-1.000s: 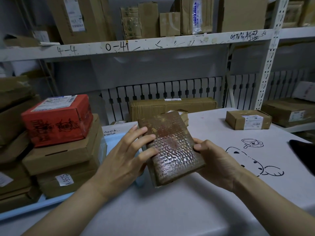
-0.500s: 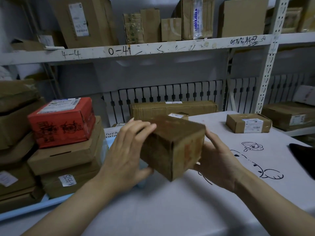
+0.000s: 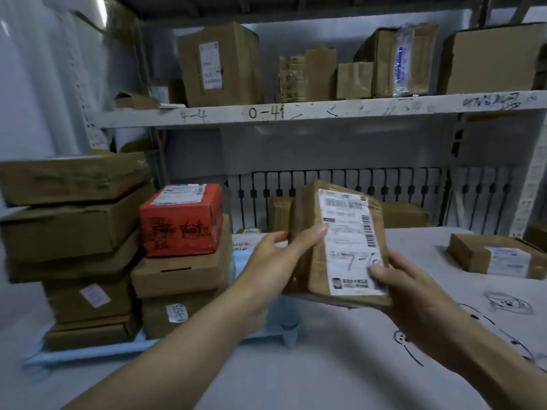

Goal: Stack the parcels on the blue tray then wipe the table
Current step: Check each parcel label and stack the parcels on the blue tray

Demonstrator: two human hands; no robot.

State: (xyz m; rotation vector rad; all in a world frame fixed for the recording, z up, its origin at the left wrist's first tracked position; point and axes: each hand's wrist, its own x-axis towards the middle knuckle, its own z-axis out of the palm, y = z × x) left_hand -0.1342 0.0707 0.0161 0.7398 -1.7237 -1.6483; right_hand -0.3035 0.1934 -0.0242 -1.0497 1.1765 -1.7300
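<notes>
I hold a brown cardboard parcel (image 3: 340,244) in the air above the table, its white shipping label facing me. My left hand (image 3: 275,267) grips its left edge, thumb on the front. My right hand (image 3: 414,294) grips its lower right corner, thumb on the label. The blue tray (image 3: 88,355) lies at the left of the table and carries stacked brown parcels, with a red box (image 3: 182,220) on top of one stack. Another brown parcel (image 3: 494,255) with a white label lies on the table at the right.
The table (image 3: 325,368) has a white cover with black cartoon drawings. Long cardboard boxes (image 3: 405,214) lie behind the held parcel by a black-barred rail. A white shelf (image 3: 296,112) above holds several cartons. A shelf post stands at the right.
The parcel has been turned over in my hands: its taped underside faced me, then an edge, now the labelled face. The view has tilted up and swung left.
</notes>
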